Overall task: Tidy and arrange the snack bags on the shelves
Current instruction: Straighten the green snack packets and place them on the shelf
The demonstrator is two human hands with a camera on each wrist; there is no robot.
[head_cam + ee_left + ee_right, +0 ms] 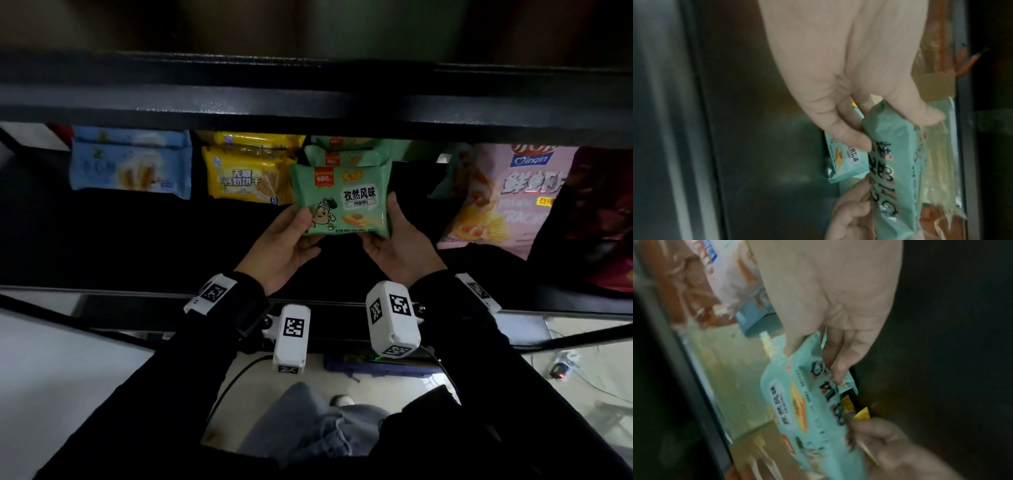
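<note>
Both hands clamped on green bag: left hand pinching its left edge, right hand its right. Held above shelf, face up, long axis left-right, print upright. Beyond, touching: more green bags, yellow bags left.

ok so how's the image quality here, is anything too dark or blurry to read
Head view: dim, shelf surface nearly black, but the green bag held by the left hand and right hand is sharp, its print legible; edges bend from the wide lens. Left wrist view: soft, sheen on the metal. Right wrist view: motion-smeared, background bags unreadable.
</note>
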